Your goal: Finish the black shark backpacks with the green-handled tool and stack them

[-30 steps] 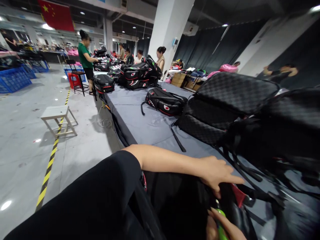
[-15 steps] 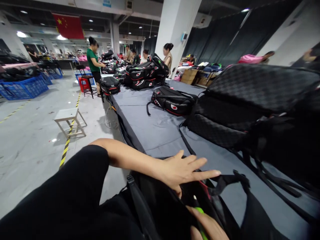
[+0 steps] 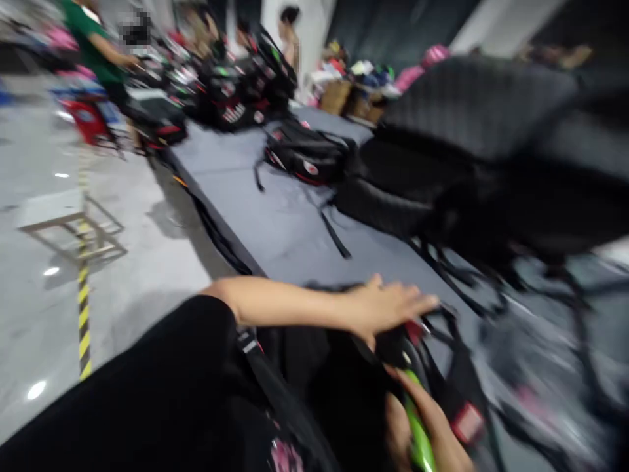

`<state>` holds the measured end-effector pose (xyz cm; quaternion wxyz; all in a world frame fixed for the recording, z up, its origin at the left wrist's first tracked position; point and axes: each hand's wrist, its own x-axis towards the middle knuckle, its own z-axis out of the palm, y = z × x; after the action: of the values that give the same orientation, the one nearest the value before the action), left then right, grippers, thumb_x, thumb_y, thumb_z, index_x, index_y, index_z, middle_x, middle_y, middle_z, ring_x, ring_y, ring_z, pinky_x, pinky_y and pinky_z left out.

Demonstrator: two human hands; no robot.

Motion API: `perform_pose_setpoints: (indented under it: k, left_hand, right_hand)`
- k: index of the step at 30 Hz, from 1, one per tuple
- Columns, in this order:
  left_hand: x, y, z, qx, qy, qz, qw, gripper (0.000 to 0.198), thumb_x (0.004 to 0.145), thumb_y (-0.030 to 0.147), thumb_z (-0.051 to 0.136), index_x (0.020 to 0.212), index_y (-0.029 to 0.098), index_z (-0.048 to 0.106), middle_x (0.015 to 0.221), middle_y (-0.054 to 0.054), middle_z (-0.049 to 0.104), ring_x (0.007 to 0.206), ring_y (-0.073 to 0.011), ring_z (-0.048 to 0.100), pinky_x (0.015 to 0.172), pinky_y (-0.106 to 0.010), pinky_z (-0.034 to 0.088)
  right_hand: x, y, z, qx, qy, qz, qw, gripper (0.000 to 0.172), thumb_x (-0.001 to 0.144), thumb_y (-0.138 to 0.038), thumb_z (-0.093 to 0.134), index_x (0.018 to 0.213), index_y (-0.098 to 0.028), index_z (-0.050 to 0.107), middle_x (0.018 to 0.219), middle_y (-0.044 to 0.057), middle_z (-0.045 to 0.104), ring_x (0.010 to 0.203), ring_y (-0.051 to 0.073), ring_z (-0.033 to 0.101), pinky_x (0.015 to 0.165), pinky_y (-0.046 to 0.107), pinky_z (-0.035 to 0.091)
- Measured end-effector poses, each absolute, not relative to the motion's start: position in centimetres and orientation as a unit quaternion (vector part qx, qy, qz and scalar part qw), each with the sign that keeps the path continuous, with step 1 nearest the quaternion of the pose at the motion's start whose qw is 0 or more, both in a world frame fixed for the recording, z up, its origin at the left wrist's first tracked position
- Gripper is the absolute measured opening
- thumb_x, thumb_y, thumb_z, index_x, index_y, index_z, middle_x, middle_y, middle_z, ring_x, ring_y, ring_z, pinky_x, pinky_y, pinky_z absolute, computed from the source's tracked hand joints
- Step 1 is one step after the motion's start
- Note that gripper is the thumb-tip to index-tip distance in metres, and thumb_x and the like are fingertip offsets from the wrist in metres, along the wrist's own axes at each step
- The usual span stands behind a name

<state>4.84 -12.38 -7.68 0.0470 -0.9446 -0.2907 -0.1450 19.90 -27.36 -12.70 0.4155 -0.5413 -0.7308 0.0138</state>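
A black backpack lies close in front of me at the table's edge, with a strap and buckle along its near side. My left hand reaches over it, fingers stretched out, thumb low against the black fabric. Lower down, my right hand is closed around a bright green, pen-like tool with a small pale tip. The tip points at the bag below my left hand. Blur hides the tool's exact kind. A red-and-white tag lies beside my right hand.
A grey-covered table runs away from me. Large black bags stand on the right, with clear plastic before them. A smaller backpack lies beyond. A stool stands left on the floor; a person in green is farther back.
My view has swung right and down, so the background sits higher and farther left. My left hand remains spread over the bag. The green tool in my right hand shows more.
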Motion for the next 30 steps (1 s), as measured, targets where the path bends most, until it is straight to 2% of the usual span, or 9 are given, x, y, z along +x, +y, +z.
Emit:
perform_pose_setpoints:
  k: [2, 4, 7, 11, 16, 21, 23, 27, 30]
  left_hand:
    - [4.0, -12.5, -7.9, -0.942, -0.281, -0.175, 0.057, 0.129, 0.054, 0.042, 0.093, 0.157, 0.01, 0.022, 0.161, -0.025, 0.026, 0.145, -0.0443, 0.033, 0.112, -0.068, 0.034]
    - [3.8, -11.7, -8.9, -0.954, -0.212, -0.205, 0.048, 0.132, 0.049, 0.042, 0.095, 0.158, 0.021, 0.023, 0.163, -0.024, 0.021, 0.143, -0.0503, 0.033, 0.106, -0.075, 0.035]
    - [4.3, -10.9, -10.5, -0.955, -0.174, -0.236, 0.044, 0.136, 0.045, 0.046, 0.095, 0.158, 0.023, 0.022, 0.162, -0.026, 0.021, 0.143, -0.0542, 0.032, 0.103, -0.079, 0.036]
    - [4.7, -11.2, -10.1, -0.963, -0.195, -0.172, 0.066, 0.118, 0.071, 0.048, 0.081, 0.16, 0.019, 0.01, 0.162, -0.028, 0.018, 0.143, -0.0476, 0.034, 0.105, -0.071, 0.034]
    - [4.6, -11.9, -8.1, -0.965, -0.241, -0.075, 0.071, 0.118, 0.077, 0.04, 0.08, 0.161, 0.025, -0.002, 0.164, -0.026, 0.019, 0.142, -0.0401, 0.038, 0.11, -0.058, 0.033]
    - [4.5, -12.2, -7.4, -0.961, -0.27, -0.039, 0.051, 0.122, 0.081, 0.039, 0.075, 0.156, 0.027, -0.02, 0.167, -0.022, 0.005, 0.151, -0.0439, 0.017, 0.114, -0.061, 0.021]
    - [4.4, -12.2, -7.4, -0.957, -0.283, -0.044, 0.049, 0.124, 0.08, 0.04, 0.076, 0.156, 0.027, -0.021, 0.167, -0.022, 0.004, 0.152, -0.0463, 0.012, 0.112, -0.062, 0.023]
    - [4.8, -12.2, -7.5, -0.951, -0.302, -0.038, 0.047, 0.122, 0.081, 0.039, 0.075, 0.156, 0.027, -0.021, 0.165, -0.023, 0.012, 0.145, -0.0436, 0.028, 0.109, -0.057, 0.028]
    - [5.2, -12.2, -7.4, -0.949, -0.311, -0.025, 0.046, 0.119, 0.082, 0.039, 0.075, 0.158, 0.028, -0.015, 0.164, -0.023, 0.016, 0.137, -0.0406, 0.038, 0.108, -0.057, 0.03]
  right_hand:
    - [19.1, -28.2, -12.8, -0.53, -0.732, -0.011, 0.429, 0.026, 0.088, -0.03, 0.059, 0.111, -0.023, 0.069, 0.102, 0.009, 0.077, 0.094, 0.029, 0.074, 0.085, 0.044, 0.059]
    - [18.6, -28.0, -13.4, -0.522, -0.735, -0.032, 0.432, 0.028, 0.088, -0.029, 0.058, 0.114, -0.024, 0.066, 0.108, 0.01, 0.076, 0.103, 0.029, 0.072, 0.091, 0.047, 0.057]
    - [18.5, -27.3, -14.3, -0.52, -0.742, -0.042, 0.421, 0.032, 0.088, -0.026, 0.059, 0.119, -0.024, 0.064, 0.117, 0.011, 0.074, 0.111, 0.028, 0.069, 0.095, 0.049, 0.055]
    - [18.7, -27.1, -14.6, -0.514, -0.745, -0.05, 0.422, 0.037, 0.089, -0.024, 0.058, 0.126, -0.024, 0.059, 0.12, 0.011, 0.073, 0.114, 0.029, 0.068, 0.095, 0.051, 0.055]
    - [19.1, -26.6, -15.1, -0.484, -0.756, -0.068, 0.435, 0.042, 0.091, -0.023, 0.059, 0.133, -0.025, 0.054, 0.118, 0.012, 0.073, 0.111, 0.029, 0.069, 0.091, 0.049, 0.057]
    - [19.4, -26.5, -14.7, -0.525, -0.671, 0.036, 0.522, 0.052, 0.092, -0.027, 0.06, 0.14, -0.025, 0.04, 0.109, 0.011, 0.074, 0.097, 0.027, 0.074, 0.084, 0.045, 0.06]
    - [19.9, -26.6, -13.6, -0.556, -0.633, 0.06, 0.535, 0.044, 0.092, -0.026, 0.063, 0.133, -0.026, 0.047, 0.101, 0.008, 0.076, 0.091, 0.024, 0.076, 0.079, 0.039, 0.061]
    - [21.4, -26.2, -10.1, -0.57, -0.69, 0.107, 0.433, 0.022, 0.093, -0.029, 0.062, 0.114, -0.024, 0.064, 0.102, 0.007, 0.078, 0.091, 0.022, 0.075, 0.082, 0.034, 0.06]
    - [22.1, -25.3, -7.8, -0.561, -0.727, 0.162, 0.36, 0.026, 0.096, -0.035, 0.056, 0.117, -0.022, 0.066, 0.109, 0.008, 0.077, 0.095, 0.022, 0.074, 0.083, 0.033, 0.058]
